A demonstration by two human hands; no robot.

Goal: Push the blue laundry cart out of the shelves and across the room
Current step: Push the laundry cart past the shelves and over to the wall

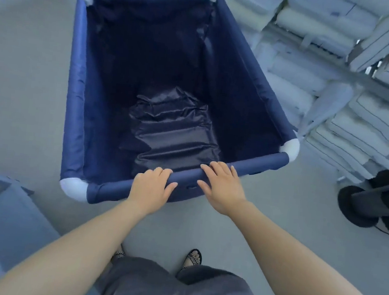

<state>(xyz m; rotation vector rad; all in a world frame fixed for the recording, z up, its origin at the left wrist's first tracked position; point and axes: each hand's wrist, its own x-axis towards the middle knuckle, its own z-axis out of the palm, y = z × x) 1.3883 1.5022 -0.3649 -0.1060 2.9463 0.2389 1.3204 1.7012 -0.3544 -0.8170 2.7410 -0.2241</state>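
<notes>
- The left hand (152,186) curls over the padded near rail (254,164) of the blue laundry cart (79,87), fingers wrapped on top and thumb along the near side, holding the rail.
- The right hand (223,186) lies just beside it on the same rail, palm down with the fingers flat and slightly spread, pressing rather than gripping.
- Inside the cart there is only its own dark navy liner (173,130), shiny and creased across the bottom; no laundry shows in it.
- The cart is a deep fabric box with blue padded tubes along its top edges and white corner joints (289,149); its wheels cannot be seen.
- It stands on the pale grey floor (24,69), directly in front of the person, its right side near the shelves (340,73) stacked with folded white linen.
- Below the arms, sandalled feet (192,259) and grey trousers show; a dark stand (360,205) sits at the right.
</notes>
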